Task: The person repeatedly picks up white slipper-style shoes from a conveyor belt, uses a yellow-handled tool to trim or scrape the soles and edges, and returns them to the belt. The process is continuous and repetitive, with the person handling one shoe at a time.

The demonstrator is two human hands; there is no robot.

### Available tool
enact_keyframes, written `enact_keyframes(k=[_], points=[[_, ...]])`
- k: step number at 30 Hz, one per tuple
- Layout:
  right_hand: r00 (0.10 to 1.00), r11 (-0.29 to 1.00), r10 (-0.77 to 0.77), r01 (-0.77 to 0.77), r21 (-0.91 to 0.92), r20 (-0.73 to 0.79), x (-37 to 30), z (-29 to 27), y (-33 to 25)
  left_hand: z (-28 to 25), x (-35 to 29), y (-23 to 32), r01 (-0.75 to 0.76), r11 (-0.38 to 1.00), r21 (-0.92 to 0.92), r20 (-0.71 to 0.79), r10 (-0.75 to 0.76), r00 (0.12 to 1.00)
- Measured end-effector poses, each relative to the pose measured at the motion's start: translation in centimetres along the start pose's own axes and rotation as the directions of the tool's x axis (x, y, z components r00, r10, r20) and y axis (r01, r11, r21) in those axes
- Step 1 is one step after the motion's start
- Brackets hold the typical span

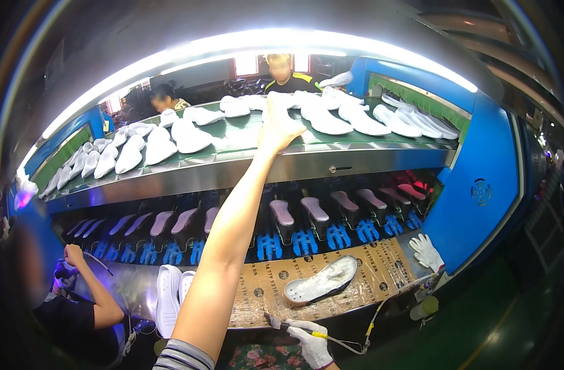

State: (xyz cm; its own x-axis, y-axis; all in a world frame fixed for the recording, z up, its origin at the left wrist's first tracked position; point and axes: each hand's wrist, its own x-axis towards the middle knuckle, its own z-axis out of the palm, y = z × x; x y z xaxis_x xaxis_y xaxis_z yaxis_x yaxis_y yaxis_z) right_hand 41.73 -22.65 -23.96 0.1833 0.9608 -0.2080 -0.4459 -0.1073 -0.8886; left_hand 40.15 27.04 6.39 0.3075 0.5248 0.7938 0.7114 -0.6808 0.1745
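Note:
My bare left hand (pixel 281 126) reaches far forward over a green conveyor belt (pixel 232 132). Its thumb is spread from the fingers around the near end of a white shoe sole (pixel 287 111). Low in front, my right hand (pixel 310 343), in a white glove, is closed on a brush (pixel 273 320) with a thin hose attached. Just beyond the brush, a white-and-dark shoe sole (pixel 322 282) lies at a slant on brown printed cardboard (pixel 257 285). White soles with holes (pixel 167 301) stand left of my forearm, partly hidden by it.
Several white soles (pixel 160 147) line the belt. Below runs a rack of purplish foot forms (pixel 282 213) on blue clamps (pixel 269 246). A spare white glove (pixel 425 253) lies by the blue machine wall (pixel 485 179). A co-worker's arm (pixel 88 280) is at left; other people stand beyond the belt.

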Motion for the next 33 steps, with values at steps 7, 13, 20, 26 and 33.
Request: enact_keyframes(k=[7, 13, 20, 26, 33], points=[[0.997, 1.0, -0.009, 0.01, 0.02, -0.072, 0.1, -1.4, 0.2, -7.7, -4.7, -1.7, 0.162, 0.986, 0.039, -0.251, -0.147, 0.957], [0.999, 0.997, 0.03, -0.029, 0.067, -0.019, 0.4, 1.4, 0.4, -21.5, -13.6, -14.1, 0.151, 0.935, 0.322, -0.142, -0.11, 0.984], [0.996, 0.987, -0.079, 0.083, 0.141, -0.036, 2.5, 2.7, -2.0, -34.3, -30.0, -10.1, 0.074, 0.716, -0.694, -0.288, -0.371, 0.883], [0.975, 0.911, -0.223, 0.212, 0.353, -0.01, 3.7, 4.5, -6.0, -36.4, -40.2, -6.3, 0.214, 0.525, -0.824, -0.405, -0.81, 0.424], [0.82, 0.843, -0.328, 0.479, -0.247, 0.469, 0.9, 11.0, -8.8, -23.0, -54.0, 1.7, 0.682, -0.272, -0.679, 0.68, -0.583, 0.445]])
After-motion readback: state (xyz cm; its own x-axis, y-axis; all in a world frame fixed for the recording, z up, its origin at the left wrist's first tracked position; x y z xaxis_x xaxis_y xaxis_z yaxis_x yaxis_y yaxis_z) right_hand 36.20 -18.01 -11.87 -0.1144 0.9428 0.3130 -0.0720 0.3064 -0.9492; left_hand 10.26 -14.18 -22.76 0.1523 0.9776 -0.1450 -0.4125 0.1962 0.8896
